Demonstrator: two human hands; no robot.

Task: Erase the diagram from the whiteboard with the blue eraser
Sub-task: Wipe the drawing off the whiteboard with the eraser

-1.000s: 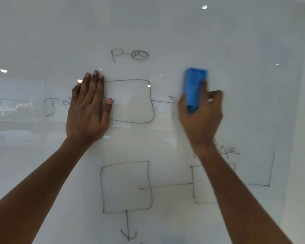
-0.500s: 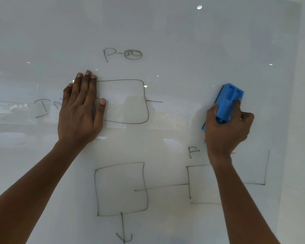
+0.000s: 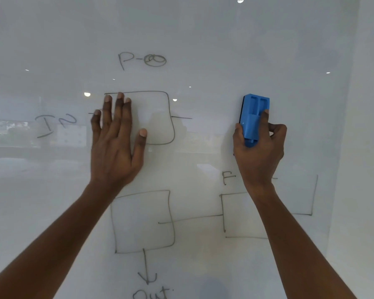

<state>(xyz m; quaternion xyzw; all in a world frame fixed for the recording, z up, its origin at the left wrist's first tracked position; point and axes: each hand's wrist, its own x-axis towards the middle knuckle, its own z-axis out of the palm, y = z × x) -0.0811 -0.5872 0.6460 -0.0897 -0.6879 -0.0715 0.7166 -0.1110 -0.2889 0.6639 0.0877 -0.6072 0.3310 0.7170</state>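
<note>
White whiteboard (image 3: 203,39) fills the view; left hand (image 3: 115,145) lies spread flat, and at its 3 o'clock the right hand (image 3: 259,147) grips the blue eraser (image 3: 254,113).

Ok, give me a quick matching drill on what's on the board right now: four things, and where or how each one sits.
Things:
1. eraser
2. left hand
3. "Out"
4. "P" label

Places or states:
A. bottom of the whiteboard, under an arrow
B. flat on the board, over the top box
C. above the top box
D. in the right hand, upright on the board

Pairs: 1-D, 2-B, 3-A, 4-C
</note>
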